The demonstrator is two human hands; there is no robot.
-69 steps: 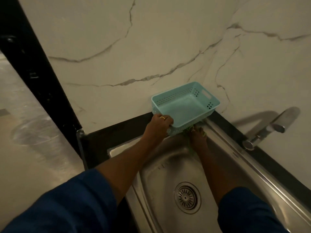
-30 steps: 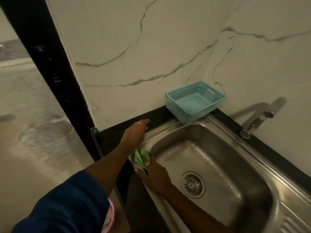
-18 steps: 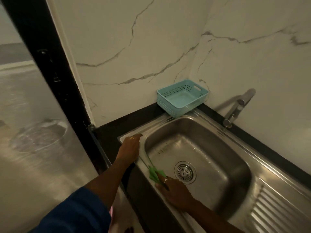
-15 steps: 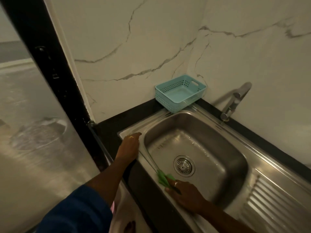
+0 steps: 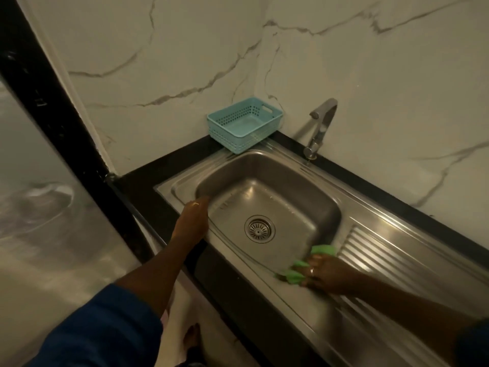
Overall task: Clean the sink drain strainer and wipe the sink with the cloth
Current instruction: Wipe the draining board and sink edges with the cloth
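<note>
right hand [image 5: 330, 274] is covering the middle of the cloth [image 5: 324, 250], so pinch vs flat press isn't resolving. sink [image 5: 383, 260] drainboard is running off the right and bottom edges.

Glossy steel sink [image 5: 277, 165], plastic basket [image 5: 244, 123]

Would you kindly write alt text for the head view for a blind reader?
A person's right hand holds a green cloth against the near rim of a steel sink, while the left hand rests on its left rim. A blue basket and tap stand behind.
</note>
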